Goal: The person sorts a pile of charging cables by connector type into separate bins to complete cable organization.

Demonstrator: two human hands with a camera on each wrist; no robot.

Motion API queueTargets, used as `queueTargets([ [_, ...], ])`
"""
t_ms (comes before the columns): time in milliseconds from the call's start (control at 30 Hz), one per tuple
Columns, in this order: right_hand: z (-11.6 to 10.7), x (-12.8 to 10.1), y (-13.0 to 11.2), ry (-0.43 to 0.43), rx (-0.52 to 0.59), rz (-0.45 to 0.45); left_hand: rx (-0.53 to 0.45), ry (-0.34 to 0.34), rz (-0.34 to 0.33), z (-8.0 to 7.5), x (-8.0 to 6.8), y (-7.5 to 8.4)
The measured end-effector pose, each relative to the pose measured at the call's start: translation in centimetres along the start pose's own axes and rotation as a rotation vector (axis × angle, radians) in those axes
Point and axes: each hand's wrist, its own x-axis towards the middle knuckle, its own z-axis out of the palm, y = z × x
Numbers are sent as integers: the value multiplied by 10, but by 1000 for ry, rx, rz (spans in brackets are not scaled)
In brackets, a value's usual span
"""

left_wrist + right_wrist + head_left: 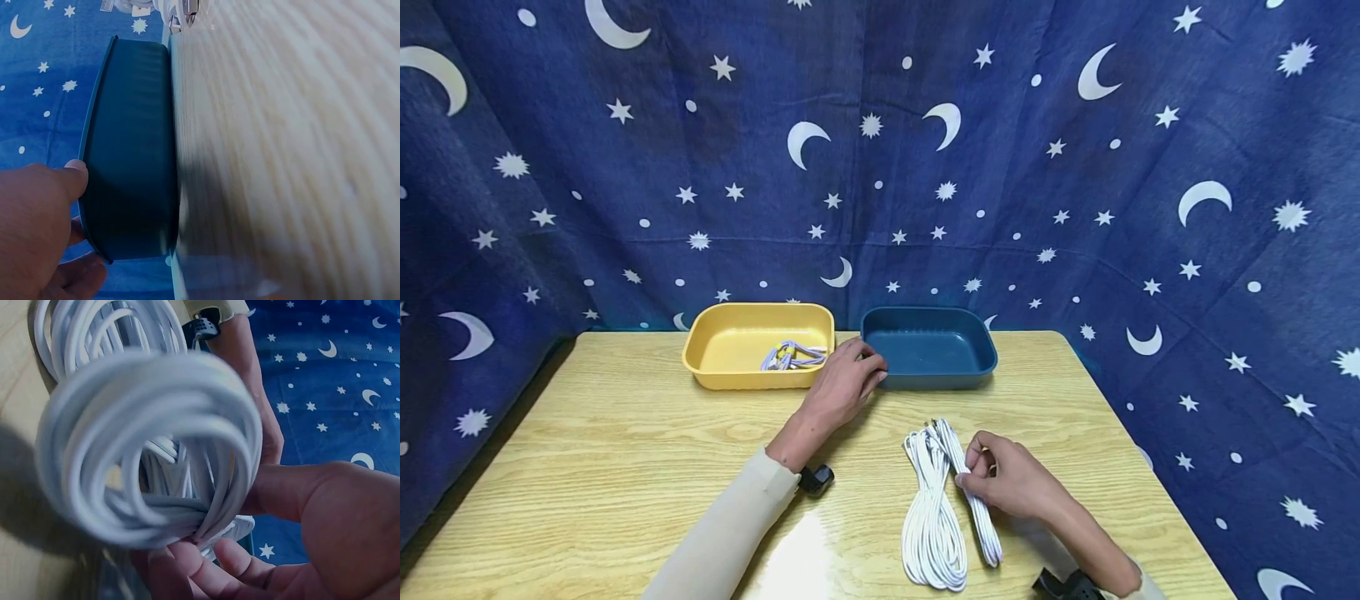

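My left hand (847,379) is at the left end of a dark blue plastic bin (936,382). In the left wrist view the thumb lies on the rim of the bin, with the fingers curled round its other side. My right hand (1011,479) pinches a coiled white cable (973,492) between thumb and fingers. Its looped end (150,394) fills much of the right wrist view. A second white cable bundle (932,525), gathered near its top and fanned into loops below, lies on the table just left of the held one.
Left of the blue bin stands a yellow bin (752,381) with a lilac cable bundle (793,357) inside, near its right end. Both bins sit at the back edge of the wooden table (625,467). A blue star-patterned cloth (880,150) hangs behind and beside the table.
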Motion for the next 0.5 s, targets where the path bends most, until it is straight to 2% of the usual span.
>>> queueTargets([
  [233, -9, 1, -5, 53, -88, -59, 21, 13, 14, 1, 0, -1],
  [500, -17, 3, -10, 102, -107, -89, 12, 6, 12, 0, 0, -1],
])
